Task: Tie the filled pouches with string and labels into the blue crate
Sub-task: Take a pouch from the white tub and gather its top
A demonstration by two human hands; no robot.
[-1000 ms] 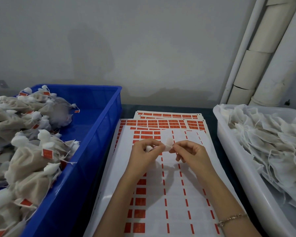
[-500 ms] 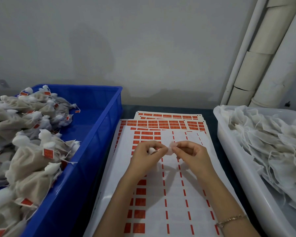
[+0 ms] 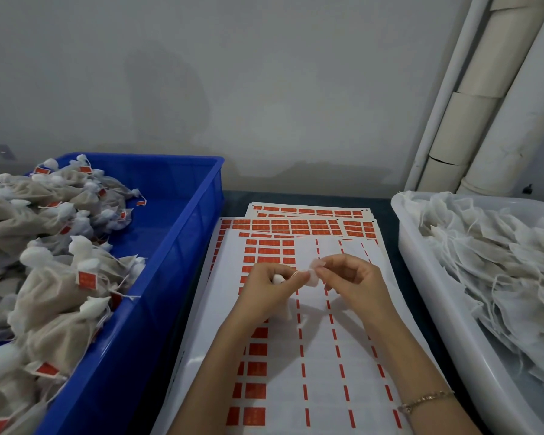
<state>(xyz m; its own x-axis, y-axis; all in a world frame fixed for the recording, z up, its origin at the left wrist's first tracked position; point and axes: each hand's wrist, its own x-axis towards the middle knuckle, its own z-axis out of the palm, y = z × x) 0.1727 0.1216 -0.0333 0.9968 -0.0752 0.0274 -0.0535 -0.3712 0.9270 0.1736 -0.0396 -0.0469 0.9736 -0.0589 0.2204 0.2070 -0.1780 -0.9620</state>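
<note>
Hands drew together | left hand (image 3: 269, 291) grips pouch (image 3: 278, 279) | right hand (image 3: 355, 277) pinches white tab (image 3: 314, 273) (label?) | risk: loose pinch drops tab | blue crate (image 3: 123, 356) 9 o'clock

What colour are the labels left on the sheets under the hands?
Orange-red labels on white sheets, clearest in the head view.

Dim, soft light — edges bowed

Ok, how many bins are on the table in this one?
2. A blue crate sits at the left, holding tied pouches with red labels. A white tub sits at the right, holding flat pouches. Both run past the frame edges.
</note>
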